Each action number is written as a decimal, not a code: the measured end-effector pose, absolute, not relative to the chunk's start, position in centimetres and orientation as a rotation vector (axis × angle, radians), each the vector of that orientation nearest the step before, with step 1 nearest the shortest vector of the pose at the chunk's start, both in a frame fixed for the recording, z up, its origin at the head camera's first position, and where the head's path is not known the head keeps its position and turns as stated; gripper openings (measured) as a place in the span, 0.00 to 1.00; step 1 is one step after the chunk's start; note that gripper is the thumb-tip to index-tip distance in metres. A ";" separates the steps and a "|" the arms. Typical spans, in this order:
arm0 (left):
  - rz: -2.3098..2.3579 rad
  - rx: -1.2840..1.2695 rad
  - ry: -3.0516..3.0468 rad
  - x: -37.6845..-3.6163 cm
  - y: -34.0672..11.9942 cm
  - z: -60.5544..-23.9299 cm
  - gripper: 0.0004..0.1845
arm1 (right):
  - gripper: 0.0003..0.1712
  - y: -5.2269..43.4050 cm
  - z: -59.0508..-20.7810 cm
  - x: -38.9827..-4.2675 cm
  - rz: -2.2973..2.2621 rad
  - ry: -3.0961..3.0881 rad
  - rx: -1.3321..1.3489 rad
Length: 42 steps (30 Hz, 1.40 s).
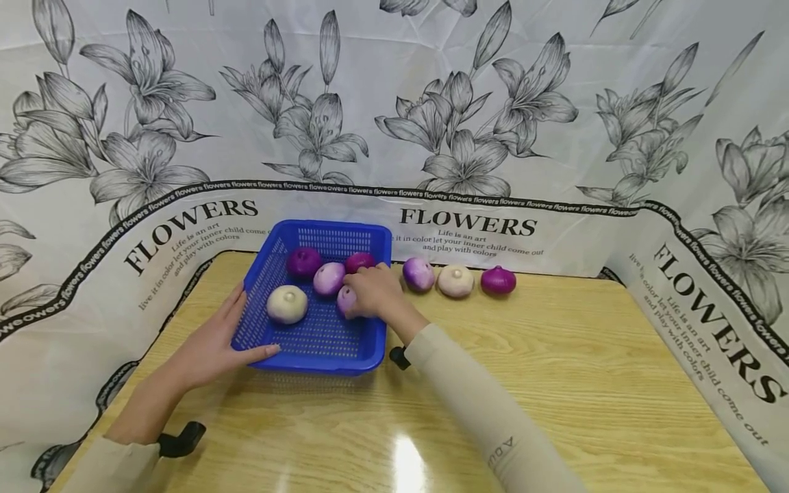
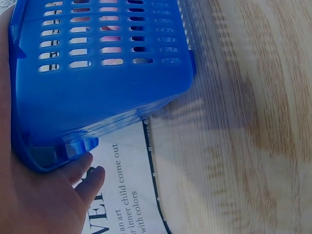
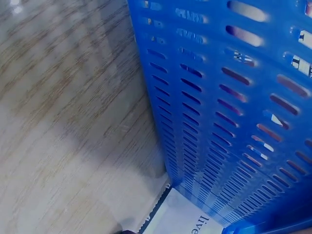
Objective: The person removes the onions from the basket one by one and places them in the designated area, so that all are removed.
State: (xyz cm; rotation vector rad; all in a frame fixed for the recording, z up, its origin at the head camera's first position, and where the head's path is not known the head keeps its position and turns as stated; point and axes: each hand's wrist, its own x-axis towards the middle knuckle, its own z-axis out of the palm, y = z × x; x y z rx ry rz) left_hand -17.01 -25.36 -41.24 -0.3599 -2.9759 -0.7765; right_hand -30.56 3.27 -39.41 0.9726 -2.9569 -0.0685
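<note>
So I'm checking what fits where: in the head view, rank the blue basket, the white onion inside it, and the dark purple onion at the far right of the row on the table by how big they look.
1. Blue basket, by far the largest.
2. White onion in the basket.
3. Dark purple onion on the table.

The two onions look close in size, and the white one sits nearer the camera, so their order is unsure.

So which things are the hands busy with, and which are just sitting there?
Busy with:
- blue basket, left hand touching its side
- pale purple onion under the right hand
- four onions in the basket
- three onions in a row outside it

Just there:
- wooden table
- flower-print backdrop
</note>
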 end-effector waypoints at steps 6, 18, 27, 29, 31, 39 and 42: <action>-0.783 -0.360 -2.971 -16.9 -25.3 -41.1 0.66 | 0.31 3.3 -39.3 -30.5 -0.075 -2.943 0.986; -0.780 -0.363 -2.970 -17.1 -25.3 -41.2 0.66 | 0.34 4.4 -39.1 -30.3 0.470 -2.832 1.049; -0.772 -0.364 -2.972 -17.0 -25.3 -41.3 0.66 | 0.41 6.1 -37.8 -29.3 0.873 -2.644 1.124; -0.774 -0.367 -2.968 -17.1 -25.3 -41.2 0.66 | 0.41 6.6 -37.3 -29.1 0.939 -2.599 1.118; -0.775 -0.372 -2.959 -17.1 -25.2 -41.0 0.66 | 0.41 7.1 -37.0 -28.9 0.984 -2.572 1.104; -0.767 -0.373 -2.970 -16.8 -25.2 -41.0 0.66 | 0.42 9.4 -36.0 -27.9 1.015 -2.577 1.040; -0.773 -0.368 -2.970 -16.7 -25.1 -41.0 0.66 | 0.41 10.4 -35.6 -27.5 0.999 -2.580 1.025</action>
